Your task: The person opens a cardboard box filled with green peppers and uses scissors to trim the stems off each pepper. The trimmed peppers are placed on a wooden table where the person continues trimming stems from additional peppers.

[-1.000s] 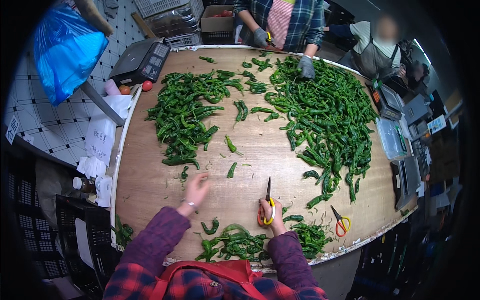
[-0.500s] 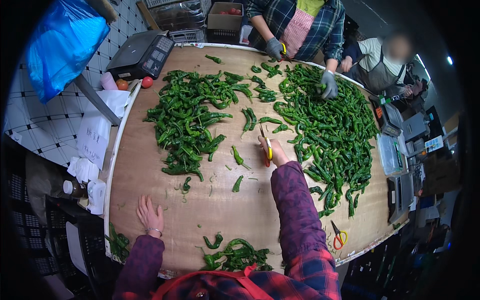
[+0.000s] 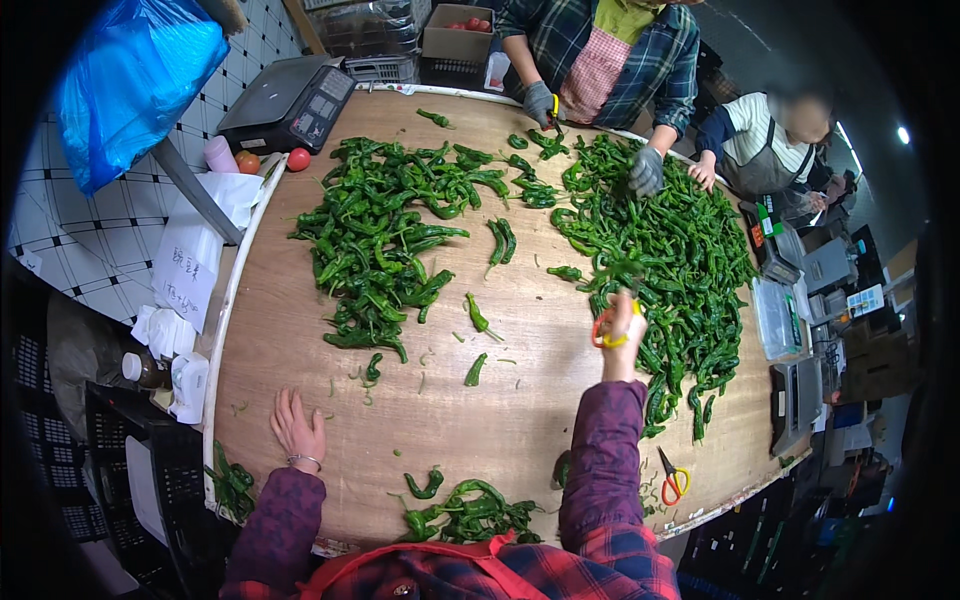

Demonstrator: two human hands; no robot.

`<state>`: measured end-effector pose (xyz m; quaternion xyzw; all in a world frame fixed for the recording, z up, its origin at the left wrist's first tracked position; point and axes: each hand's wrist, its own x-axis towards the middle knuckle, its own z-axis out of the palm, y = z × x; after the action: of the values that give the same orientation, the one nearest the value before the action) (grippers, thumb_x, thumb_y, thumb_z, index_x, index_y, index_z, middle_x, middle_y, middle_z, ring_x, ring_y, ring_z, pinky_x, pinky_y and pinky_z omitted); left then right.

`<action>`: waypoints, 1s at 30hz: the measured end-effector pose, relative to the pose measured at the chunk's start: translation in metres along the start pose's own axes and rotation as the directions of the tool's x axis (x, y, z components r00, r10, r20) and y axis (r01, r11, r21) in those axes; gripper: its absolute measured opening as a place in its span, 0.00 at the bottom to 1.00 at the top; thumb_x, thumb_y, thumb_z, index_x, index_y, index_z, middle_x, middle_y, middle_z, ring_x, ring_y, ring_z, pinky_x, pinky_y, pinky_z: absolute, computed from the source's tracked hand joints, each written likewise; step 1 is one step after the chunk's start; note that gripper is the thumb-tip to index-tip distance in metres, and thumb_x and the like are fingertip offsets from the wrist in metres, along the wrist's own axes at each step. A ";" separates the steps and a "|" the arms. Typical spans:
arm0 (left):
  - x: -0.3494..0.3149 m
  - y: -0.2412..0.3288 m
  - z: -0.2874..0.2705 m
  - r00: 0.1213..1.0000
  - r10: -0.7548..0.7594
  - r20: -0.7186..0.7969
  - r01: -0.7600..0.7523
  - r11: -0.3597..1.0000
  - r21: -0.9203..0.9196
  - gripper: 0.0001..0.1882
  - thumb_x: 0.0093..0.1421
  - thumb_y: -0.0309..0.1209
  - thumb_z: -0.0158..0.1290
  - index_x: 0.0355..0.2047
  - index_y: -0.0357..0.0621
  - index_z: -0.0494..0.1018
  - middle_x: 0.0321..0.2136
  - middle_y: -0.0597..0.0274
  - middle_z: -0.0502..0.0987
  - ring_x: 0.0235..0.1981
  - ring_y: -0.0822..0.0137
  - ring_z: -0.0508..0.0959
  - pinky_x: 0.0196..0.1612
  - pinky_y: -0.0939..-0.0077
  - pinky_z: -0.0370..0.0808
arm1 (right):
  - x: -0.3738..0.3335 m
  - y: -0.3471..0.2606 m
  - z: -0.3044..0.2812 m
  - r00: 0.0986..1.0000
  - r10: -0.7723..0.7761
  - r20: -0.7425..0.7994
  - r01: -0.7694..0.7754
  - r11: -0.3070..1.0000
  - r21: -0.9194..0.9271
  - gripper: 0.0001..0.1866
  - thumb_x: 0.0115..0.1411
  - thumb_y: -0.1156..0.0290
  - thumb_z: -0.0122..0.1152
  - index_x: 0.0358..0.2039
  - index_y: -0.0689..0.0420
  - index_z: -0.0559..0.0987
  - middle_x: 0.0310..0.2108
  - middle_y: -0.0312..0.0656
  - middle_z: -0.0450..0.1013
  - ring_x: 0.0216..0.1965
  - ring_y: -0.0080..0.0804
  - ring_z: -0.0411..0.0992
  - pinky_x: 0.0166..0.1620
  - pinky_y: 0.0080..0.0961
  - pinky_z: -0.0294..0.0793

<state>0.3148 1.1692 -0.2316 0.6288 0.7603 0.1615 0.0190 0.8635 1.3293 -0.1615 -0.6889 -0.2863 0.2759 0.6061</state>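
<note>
My right hand (image 3: 627, 330) is closed round scissors (image 3: 606, 333) with red and yellow handles, at the near-left edge of the large right-hand heap of green peppers (image 3: 690, 270). A blurred green pepper (image 3: 624, 270) shows just beyond the hand; whether the blades touch it I cannot tell. My left hand (image 3: 298, 428) lies flat on the wooden table (image 3: 400, 440), fingers stretched out, holding nothing. Beyond it is the left-hand heap of peppers (image 3: 375, 240). A few single peppers and cut stem bits lie between the heaps, among them a lone pepper (image 3: 476, 370).
Across the table, a co-worker's gloved hand (image 3: 541, 103) holds scissors; the other glove (image 3: 647, 172) is over the right heap. Another person's hand (image 3: 704, 172) rests by its far edge. More scissors (image 3: 673, 477) lie near right. A scale (image 3: 287, 105) stands far left.
My right hand with the scissors has swung right from the table's middle to the right heap. Peppers between the heaps have shifted. Another person's hand has come to the heap's far edge.
</note>
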 end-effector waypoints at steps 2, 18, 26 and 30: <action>-0.002 -0.001 -0.001 1.000 -0.012 -0.004 0.012 1.000 0.011 0.30 0.54 0.35 0.52 0.57 0.39 0.62 0.61 0.50 0.57 0.64 0.51 0.54 0.63 0.54 0.48 | -0.017 -0.017 -0.016 0.990 0.139 -0.038 -0.123 0.955 0.271 0.19 0.61 0.56 0.54 0.31 0.62 0.74 0.12 0.27 0.57 0.09 0.13 0.51 0.13 0.15 0.47; -0.003 0.001 -0.004 1.000 -0.010 -0.015 0.010 1.000 0.005 0.29 0.54 0.34 0.53 0.56 0.41 0.63 0.61 0.51 0.58 0.64 0.52 0.55 0.63 0.53 0.50 | -0.039 -0.005 0.124 0.597 0.474 0.647 0.138 0.735 -0.664 0.30 0.58 0.45 0.53 0.19 0.63 0.77 0.16 0.41 0.72 0.19 0.31 0.69 0.26 0.28 0.67; 0.001 0.007 -0.007 1.000 -0.012 -0.007 0.012 1.000 -0.003 0.29 0.54 0.34 0.53 0.56 0.40 0.64 0.61 0.51 0.58 0.64 0.53 0.55 0.63 0.55 0.49 | -0.030 0.029 0.118 0.706 0.185 0.683 0.379 0.716 -0.586 0.30 0.57 0.47 0.56 0.16 0.66 0.76 0.14 0.45 0.72 0.15 0.32 0.69 0.25 0.31 0.68; 0.000 0.003 -0.006 1.000 -0.015 -0.025 0.015 1.000 -0.009 0.29 0.53 0.34 0.53 0.55 0.39 0.64 0.61 0.51 0.58 0.64 0.53 0.55 0.63 0.55 0.49 | -0.046 0.014 0.104 0.749 0.223 0.624 0.059 0.915 -0.398 0.25 0.61 0.52 0.54 0.23 0.64 0.77 0.11 0.37 0.66 0.11 0.25 0.63 0.17 0.25 0.61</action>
<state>0.3161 1.1680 -0.2257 0.6209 0.7645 0.1726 0.0133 0.7568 1.3646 -0.1859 -0.6665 -0.4990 0.4641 0.3022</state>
